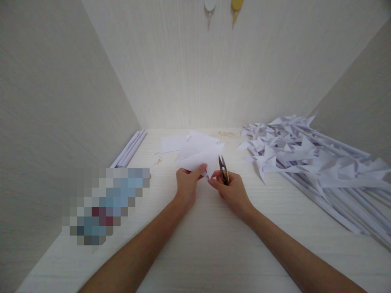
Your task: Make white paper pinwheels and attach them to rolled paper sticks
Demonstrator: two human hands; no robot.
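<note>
My left hand [190, 182] is closed on a piece of white paper [201, 156], its thumb lying on top near the lower edge. Across from it, my right hand [230, 189] has a pair of thread snips [223, 169] tucked in its grip, blades pointing up and away from me and slightly apart. The thumb and index finger of that hand come together at the paper's lower right corner; something small and brownish shows there, too tiny to name. Another flat white sheet [171, 143] lies partly under the held paper.
At the right lies a heap of white paper pinwheels [275, 152] with rolled paper sticks [330, 203]. Several paper rolls [130, 148] rest by the left wall. A blurred-out item [110, 207] is on the near left. Small brown scraps [226, 133] and hooks [236, 5] are at the back.
</note>
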